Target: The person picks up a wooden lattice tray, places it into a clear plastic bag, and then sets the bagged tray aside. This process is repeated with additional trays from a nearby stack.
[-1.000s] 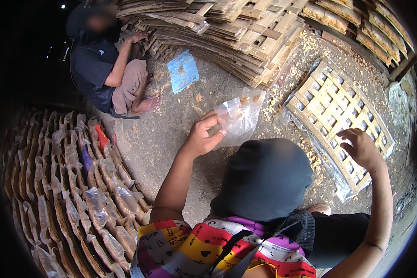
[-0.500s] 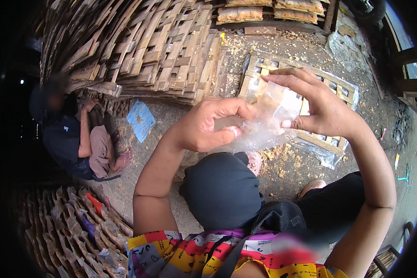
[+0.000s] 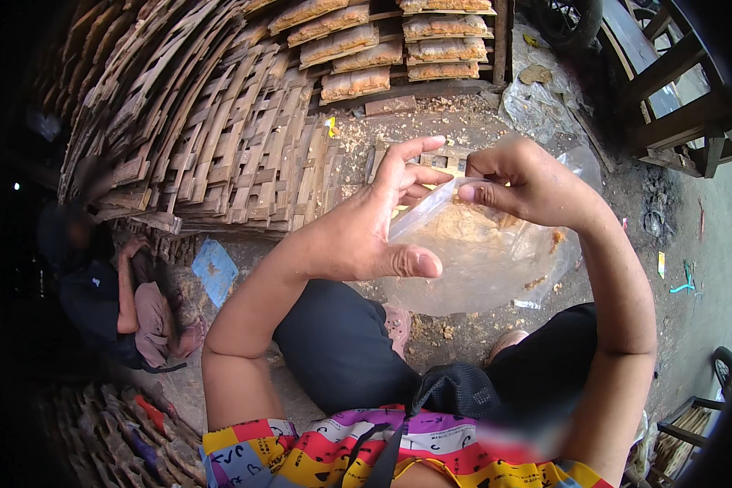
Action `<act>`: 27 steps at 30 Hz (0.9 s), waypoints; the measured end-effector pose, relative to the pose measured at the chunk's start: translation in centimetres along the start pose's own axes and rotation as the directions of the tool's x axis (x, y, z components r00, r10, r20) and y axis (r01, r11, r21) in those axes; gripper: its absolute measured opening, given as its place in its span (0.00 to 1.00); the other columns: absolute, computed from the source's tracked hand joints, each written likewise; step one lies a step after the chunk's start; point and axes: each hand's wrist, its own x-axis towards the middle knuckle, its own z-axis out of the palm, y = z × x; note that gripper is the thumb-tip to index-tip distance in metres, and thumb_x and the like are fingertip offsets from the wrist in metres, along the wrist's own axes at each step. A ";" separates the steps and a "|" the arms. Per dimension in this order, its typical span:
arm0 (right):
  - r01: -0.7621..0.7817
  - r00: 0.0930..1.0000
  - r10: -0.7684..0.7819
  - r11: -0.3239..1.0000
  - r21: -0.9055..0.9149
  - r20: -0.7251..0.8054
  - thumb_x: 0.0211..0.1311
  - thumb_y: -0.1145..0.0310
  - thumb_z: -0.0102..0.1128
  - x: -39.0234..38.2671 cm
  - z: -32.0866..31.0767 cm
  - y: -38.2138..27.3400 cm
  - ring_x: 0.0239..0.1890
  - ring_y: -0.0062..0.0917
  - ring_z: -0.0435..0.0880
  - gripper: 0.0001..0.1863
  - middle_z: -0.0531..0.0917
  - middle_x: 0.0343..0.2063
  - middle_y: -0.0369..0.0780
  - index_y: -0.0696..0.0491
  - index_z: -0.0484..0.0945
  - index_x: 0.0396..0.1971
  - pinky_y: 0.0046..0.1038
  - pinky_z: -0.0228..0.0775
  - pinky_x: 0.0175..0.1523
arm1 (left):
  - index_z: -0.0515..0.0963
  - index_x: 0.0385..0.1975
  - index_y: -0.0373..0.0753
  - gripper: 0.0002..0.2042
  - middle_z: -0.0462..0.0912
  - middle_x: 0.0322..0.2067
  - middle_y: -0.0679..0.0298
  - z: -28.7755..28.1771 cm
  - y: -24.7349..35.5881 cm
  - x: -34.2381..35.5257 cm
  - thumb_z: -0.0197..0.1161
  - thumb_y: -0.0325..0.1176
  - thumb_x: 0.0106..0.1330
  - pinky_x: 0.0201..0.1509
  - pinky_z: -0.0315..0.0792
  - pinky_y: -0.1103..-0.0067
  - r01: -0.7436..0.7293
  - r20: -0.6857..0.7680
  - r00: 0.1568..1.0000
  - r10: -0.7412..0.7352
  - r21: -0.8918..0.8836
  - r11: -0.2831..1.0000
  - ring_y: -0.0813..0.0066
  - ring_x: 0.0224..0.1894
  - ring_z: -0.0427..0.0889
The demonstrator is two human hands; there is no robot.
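A clear plastic sheet or bag (image 3: 480, 281), dotted with brownish crumbs, hangs spread out above my knees. My right hand (image 3: 533, 183) pinches its upper edge between thumb and fingers. On the left side of the plastic, my left hand (image 3: 366, 224) has its thumb stretched out and its fingers apart; its fingertips are close to the plastic's edge, and I cannot tell whether they touch it. Behind the hands, a slatted wooden tray (image 3: 457, 156) lies on the ground, mostly hidden by the plastic and my hands.
Leaning stacks of woven wooden racks (image 3: 220, 146) fill the left. Crumb-coated slabs (image 3: 447, 50) sit in rows at the back. A person (image 3: 98, 285) crouches at far left near a blue sheet (image 3: 214, 272). A wooden frame (image 3: 675, 89) stands at right. Crumbs litter the floor.
The bunched plastic has opened out into a wide sheet. My left hand has unclosed from its pinch, its fingers spreading. My right hand has closed on the plastic's edge. The view has shifted.
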 end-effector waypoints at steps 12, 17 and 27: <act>0.122 0.993 -0.121 0.990 -0.074 0.013 0.55 0.58 0.69 -3.4 -4.9 0.4 0.24 0.40 0.76 0.16 0.79 0.21 0.47 0.57 0.80 0.32 0.38 0.68 0.33 | 0.52 0.69 0.32 0.29 0.78 0.52 0.53 -0.2 4.1 4.6 0.54 0.29 0.70 0.58 0.70 0.74 0.324 0.400 0.873 -0.280 -0.046 0.945 0.69 0.54 0.77; 0.098 0.994 -0.091 0.988 -0.122 0.063 0.55 0.57 0.71 -5.0 -6.4 -0.7 0.22 0.22 0.70 0.18 0.76 0.19 0.38 0.58 0.78 0.31 0.28 0.65 0.30 | 0.61 0.65 0.32 0.24 0.81 0.47 0.57 -0.7 6.1 5.6 0.55 0.31 0.71 0.53 0.75 0.77 0.315 0.524 0.826 -0.207 -0.126 0.941 0.73 0.47 0.82; 0.029 0.998 -0.016 0.979 0.200 -0.064 0.53 0.52 0.71 -8.4 -7.6 -4.0 0.23 0.13 0.62 0.23 0.69 0.17 0.29 0.59 0.75 0.26 0.22 0.57 0.27 | 0.77 0.43 0.29 0.13 0.85 0.30 0.55 -2.4 10.8 7.7 0.56 0.35 0.70 0.34 0.82 0.79 0.194 0.530 0.810 -0.251 0.161 0.968 0.69 0.33 0.87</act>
